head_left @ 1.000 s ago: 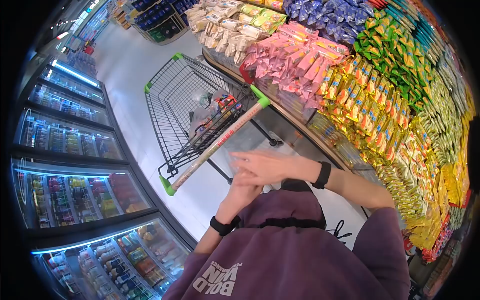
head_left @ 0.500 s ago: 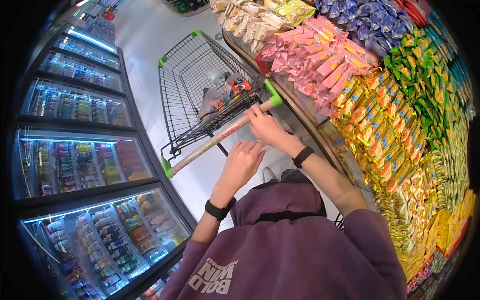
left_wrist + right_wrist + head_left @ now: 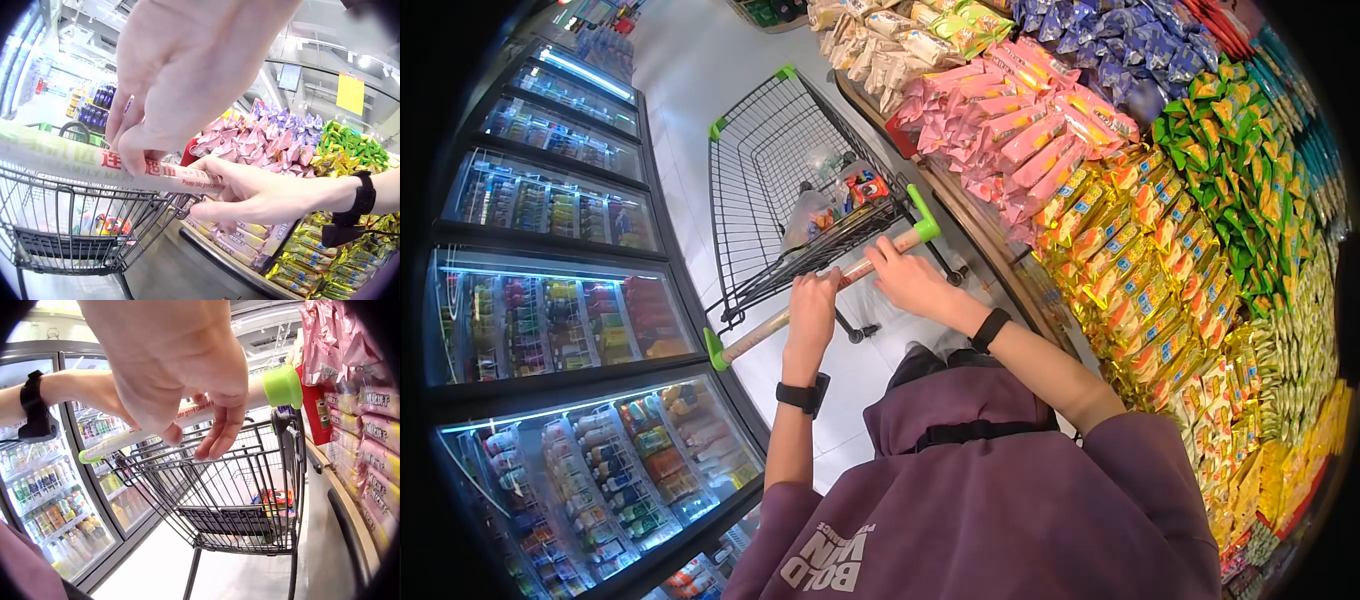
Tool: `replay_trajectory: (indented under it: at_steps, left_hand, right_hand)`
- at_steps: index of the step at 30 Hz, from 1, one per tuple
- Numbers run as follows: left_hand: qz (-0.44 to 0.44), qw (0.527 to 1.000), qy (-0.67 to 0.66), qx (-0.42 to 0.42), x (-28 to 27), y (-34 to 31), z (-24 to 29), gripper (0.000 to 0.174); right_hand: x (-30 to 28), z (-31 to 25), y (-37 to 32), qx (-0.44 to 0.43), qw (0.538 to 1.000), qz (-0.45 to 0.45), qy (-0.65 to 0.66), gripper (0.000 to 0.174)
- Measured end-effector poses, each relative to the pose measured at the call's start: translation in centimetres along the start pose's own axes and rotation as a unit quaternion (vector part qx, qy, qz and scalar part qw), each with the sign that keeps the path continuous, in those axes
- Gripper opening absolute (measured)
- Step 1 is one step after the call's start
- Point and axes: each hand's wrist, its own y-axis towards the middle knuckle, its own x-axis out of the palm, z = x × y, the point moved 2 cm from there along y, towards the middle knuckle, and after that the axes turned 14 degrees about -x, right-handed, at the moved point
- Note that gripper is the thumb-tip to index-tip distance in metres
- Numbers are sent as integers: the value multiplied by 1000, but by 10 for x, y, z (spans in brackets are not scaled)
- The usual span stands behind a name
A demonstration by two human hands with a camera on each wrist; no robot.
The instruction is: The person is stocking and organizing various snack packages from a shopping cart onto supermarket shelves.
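A wire shopping cart (image 3: 765,170) with a pale printed handle bar (image 3: 760,334) and green end caps stands before the person. Near the bar's middle, the left hand (image 3: 812,310) has its fingers curled over it. The right hand (image 3: 908,284) lies on the bar closer to the right cap, fingers bent over it. In the left wrist view, the left hand's (image 3: 181,69) fingertips meet the printed bar (image 3: 56,150). The right wrist view shows the right hand's (image 3: 175,369) fingers hanging over the bar. Clear bags and a red-orange package (image 3: 866,187) lie inside the cart.
Lit glass-door coolers (image 3: 550,320) line the left side. Along the right runs a display with pink packets (image 3: 1030,120), yellow packets (image 3: 1135,250) and green packets (image 3: 1240,180), its wooden edge (image 3: 980,220) close to the cart. Pale floor (image 3: 685,120) runs ahead on the cart's left.
The hands were together one second ago, then parted. The right hand reached the bar first, and the left hand has since moved forward onto it.
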Motion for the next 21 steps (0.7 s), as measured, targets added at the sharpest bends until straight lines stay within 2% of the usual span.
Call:
replay_trajectory:
  at_steps: [3,4,6,9,12,16,19,21]
  left_hand:
    - [-44,997,65,13,2,7,6,13]
    - [-20,999,44,22,7,8,7,7]
    - [-22,997,65,37,7,14,15,7]
    - [-14,994,86,66,0,16,27,6]
    - [-22,988,104,111,-3,26,42,3]
    - [-72,974,165,138,-6,40,61,2]
    - [-114,953,226,166,13,53,63,4]
    - [-144,948,213,189,19,57,64,8]
  right_hand:
    - [1,-1,-10,4,1000,-26,-5,44]
    - [0,-2,-12,8,1000,-24,-7,44]
    - [-8,-4,-15,-7,1000,1,-11,43]
    - [-18,-4,-23,15,1000,-19,5,42]
    - [-20,1,-33,-6,999,-4,-36,41]
    - [-20,3,-44,-13,999,24,-40,37]
    - [-18,2,-50,3,999,33,-27,31]
    - [-21,-3,-55,10,999,39,-22,28]
